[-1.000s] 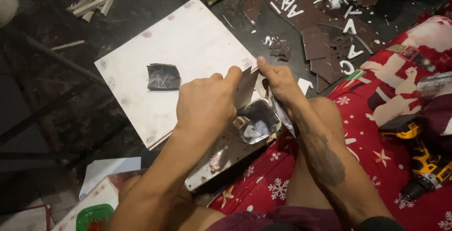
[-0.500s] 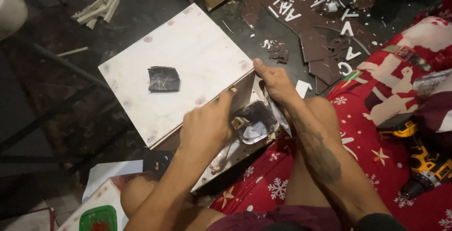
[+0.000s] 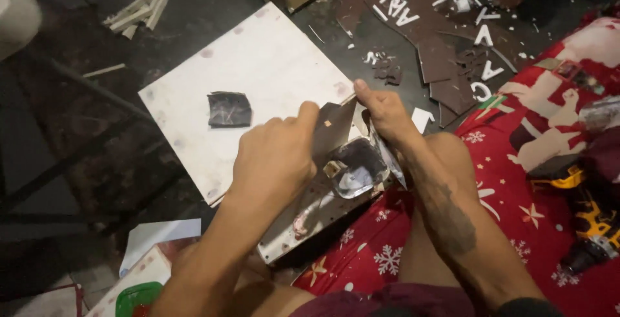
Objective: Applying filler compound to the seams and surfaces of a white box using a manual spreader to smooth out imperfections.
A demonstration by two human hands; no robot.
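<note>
Right now my left hand (image 3: 274, 155) is curled closed over the upper edge of a thin, shiny grey metal sheet (image 3: 310, 217), knuckles up, thumb pressed along its folded flap. My right hand (image 3: 386, 111) pinches the same flap from the other side, thumb and forefinger closed on its top corner. The sheet slopes from my lap up toward my hands, its lower end near my knee, and a crumpled clear plastic piece (image 3: 356, 167) sits against it between my wrists; I cannot tell whether it is stuck to the metal or only resting there.

Just beyond my hands lies a white square board (image 3: 258, 65) on the dark floor, with a small dark square scrap (image 3: 228, 109) on it, well apart from my fingers. To my right a red snowflake-patterned cloth (image 3: 516, 181) covers my leg, and a yellow-and-black cordless drill (image 3: 591, 226) lies on it.

I judge the risk lies in the sheet's bare edge: both hands press right on it, so a slip could cut a finger. An uneven pull could also crease the flap crookedly, or knock the plastic piece loose onto the cloth.
</note>
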